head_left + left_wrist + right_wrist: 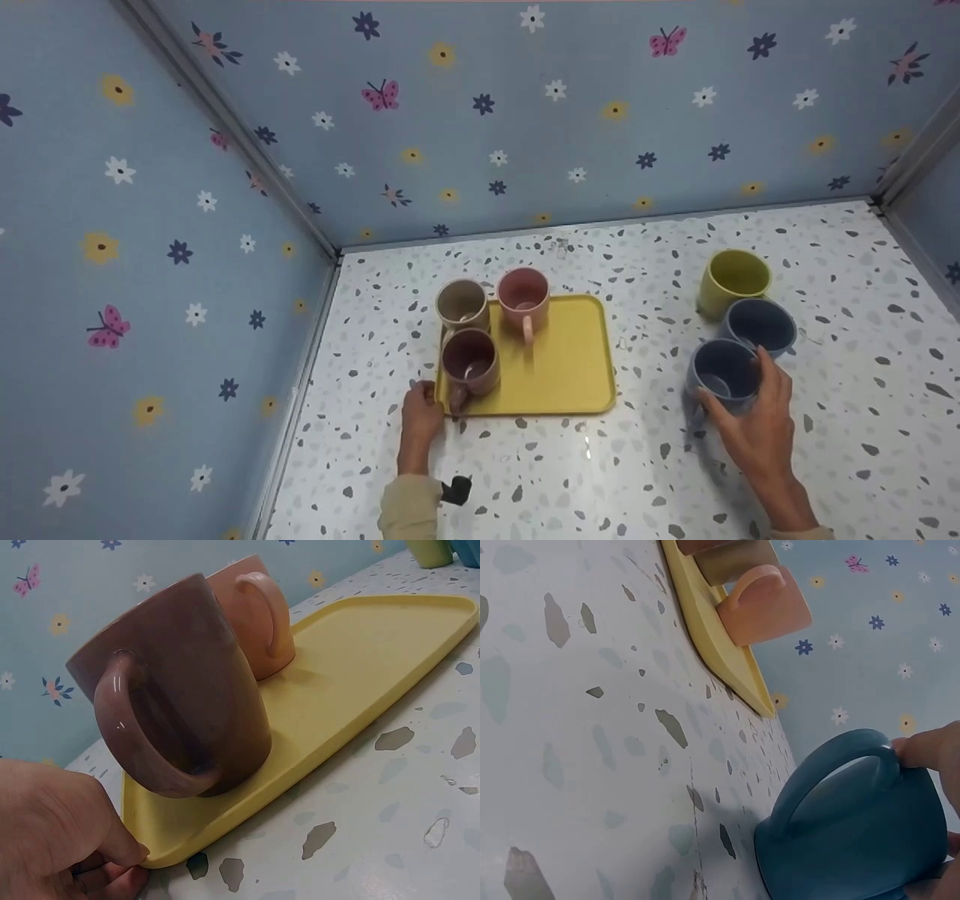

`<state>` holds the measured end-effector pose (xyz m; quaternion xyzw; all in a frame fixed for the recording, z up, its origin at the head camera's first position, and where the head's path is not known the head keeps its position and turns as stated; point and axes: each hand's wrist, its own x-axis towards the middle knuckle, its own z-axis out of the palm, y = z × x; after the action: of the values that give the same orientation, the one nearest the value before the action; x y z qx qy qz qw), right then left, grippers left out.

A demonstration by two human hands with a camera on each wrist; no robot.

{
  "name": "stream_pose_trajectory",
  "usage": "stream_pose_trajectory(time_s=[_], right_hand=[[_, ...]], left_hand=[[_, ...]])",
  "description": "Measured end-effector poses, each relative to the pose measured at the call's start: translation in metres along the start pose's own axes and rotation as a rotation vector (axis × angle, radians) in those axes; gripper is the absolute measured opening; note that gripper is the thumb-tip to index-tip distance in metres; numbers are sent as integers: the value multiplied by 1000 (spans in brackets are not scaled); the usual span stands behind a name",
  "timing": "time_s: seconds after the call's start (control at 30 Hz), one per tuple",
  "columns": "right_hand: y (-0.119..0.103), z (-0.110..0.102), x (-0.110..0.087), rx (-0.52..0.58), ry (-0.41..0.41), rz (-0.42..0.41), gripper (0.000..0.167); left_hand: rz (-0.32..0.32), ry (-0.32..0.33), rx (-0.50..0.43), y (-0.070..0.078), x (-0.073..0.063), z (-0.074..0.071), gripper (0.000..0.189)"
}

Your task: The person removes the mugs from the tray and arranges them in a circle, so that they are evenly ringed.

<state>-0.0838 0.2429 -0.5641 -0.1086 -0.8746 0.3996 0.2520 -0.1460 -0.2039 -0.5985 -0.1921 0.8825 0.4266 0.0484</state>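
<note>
My right hand (765, 427) grips a blue mug (709, 375) near its rim, thumb on one side and fingers on the other. In the right wrist view the thumb lies beside the top of that mug's handle (817, 765). Right behind it stands a second blue mug (776, 330), and a yellow-green mug (724, 296) is farther back. At the near left corner of a yellow tray (562, 375), my left hand (422, 412) touches the rim with its fingertips. On the tray are a brown mug (187, 682), a pink mug (525, 311) and a beige mug (461, 304).
The white speckled tabletop (540, 472) is bounded by a flowered back wall (525, 127) and a left wall (150, 285). A black piece (457, 490) shows beside the left sleeve (411, 506).
</note>
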Motion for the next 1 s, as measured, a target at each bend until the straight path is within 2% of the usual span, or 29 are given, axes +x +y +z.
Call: stream_pose_trajectory(time_s=[0.4,1.0], right_hand=[[-2,1,-3,8,27,33,106],[-1,1,-2,25,18,19,107]], left_hand=[[16,24,-9,0,0,0,35],[-28,-5,12,0,2,0,38]])
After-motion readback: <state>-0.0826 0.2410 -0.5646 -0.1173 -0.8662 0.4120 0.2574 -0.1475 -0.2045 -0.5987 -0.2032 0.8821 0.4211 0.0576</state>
